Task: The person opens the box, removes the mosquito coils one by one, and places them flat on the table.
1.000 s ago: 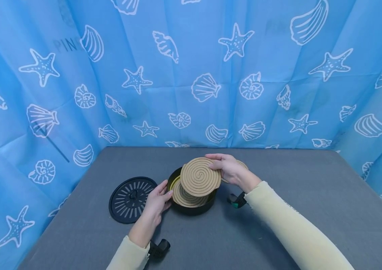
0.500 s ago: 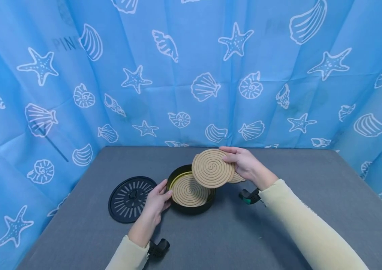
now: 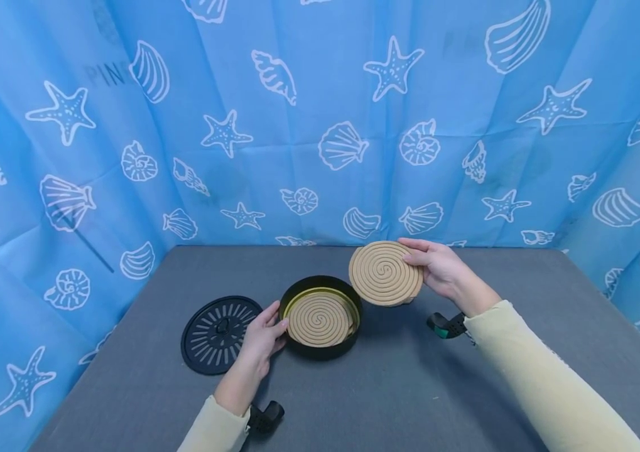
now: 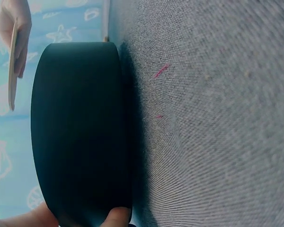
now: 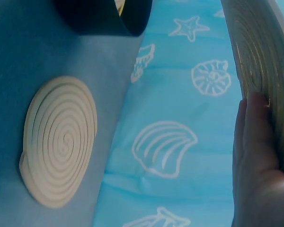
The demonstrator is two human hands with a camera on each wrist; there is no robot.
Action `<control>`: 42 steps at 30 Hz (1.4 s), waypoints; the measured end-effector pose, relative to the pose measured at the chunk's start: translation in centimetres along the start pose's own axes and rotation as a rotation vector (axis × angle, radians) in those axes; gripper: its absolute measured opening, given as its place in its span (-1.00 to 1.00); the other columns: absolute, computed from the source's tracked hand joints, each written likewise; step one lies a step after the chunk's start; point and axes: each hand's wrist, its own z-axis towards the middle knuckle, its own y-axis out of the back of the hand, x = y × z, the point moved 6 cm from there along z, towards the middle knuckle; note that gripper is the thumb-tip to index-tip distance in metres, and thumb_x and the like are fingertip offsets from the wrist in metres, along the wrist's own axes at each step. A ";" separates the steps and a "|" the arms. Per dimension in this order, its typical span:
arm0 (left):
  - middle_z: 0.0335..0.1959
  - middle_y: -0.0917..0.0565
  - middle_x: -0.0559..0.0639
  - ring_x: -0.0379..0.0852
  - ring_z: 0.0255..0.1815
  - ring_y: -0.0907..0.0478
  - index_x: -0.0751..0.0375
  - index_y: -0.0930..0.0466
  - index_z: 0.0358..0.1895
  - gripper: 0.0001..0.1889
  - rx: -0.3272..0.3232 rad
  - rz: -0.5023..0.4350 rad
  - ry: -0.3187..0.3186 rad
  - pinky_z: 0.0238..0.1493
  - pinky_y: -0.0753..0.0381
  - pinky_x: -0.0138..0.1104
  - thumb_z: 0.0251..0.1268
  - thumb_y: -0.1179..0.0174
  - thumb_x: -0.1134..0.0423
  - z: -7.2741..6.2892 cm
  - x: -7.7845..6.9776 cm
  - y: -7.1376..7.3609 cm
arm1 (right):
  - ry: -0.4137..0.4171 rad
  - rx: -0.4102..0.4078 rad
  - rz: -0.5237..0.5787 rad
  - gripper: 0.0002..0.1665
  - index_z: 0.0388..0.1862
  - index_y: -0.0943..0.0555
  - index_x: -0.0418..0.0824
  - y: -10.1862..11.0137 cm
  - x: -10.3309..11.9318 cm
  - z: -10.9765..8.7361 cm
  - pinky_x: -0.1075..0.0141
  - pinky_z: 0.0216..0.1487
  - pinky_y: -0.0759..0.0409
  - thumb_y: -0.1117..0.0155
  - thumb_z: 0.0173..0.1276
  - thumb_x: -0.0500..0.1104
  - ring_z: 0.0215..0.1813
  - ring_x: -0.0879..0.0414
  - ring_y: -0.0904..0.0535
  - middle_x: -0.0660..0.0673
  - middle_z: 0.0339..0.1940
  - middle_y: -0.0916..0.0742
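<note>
My right hand (image 3: 444, 270) pinches a tan spiral mosquito coil (image 3: 384, 273) by its right edge, thumb on the near face, and holds it tilted above the table. A second mosquito coil (image 5: 61, 142) lies flat on the table below, seen in the right wrist view; from the head the held one hides nearly all of it. Another coil (image 3: 316, 320) rests inside the round black mosquito coil holder (image 3: 322, 353), which has a yellow inner ring. At the holder's left side my left hand (image 3: 263, 333) grips its wall, with thumb and fingers spread along it.
A round black slotted lid (image 3: 212, 351) with a small central knob lies left of the holder, partly behind the left hand. The grey table (image 3: 353, 408) ends at a blue curtain (image 3: 320, 81) with white shells and starfish.
My right hand has carried the mosquito coil from over the holder to the right, uncovering the coil inside. The left hand has stayed on the holder.
</note>
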 end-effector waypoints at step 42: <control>0.48 -0.18 0.28 0.20 0.43 -0.21 0.22 -0.13 0.50 -0.45 -0.002 0.000 0.005 0.30 -0.30 0.13 0.50 0.03 0.41 0.0 0.1 0.2 | 0.017 -0.161 0.105 -0.12 0.55 0.24 -0.34 9.9 0.5 -3.1 0.41 -0.06 -0.63 -0.01 0.45 -0.46 -0.20 0.29 -0.68 0.13 -0.29 -0.67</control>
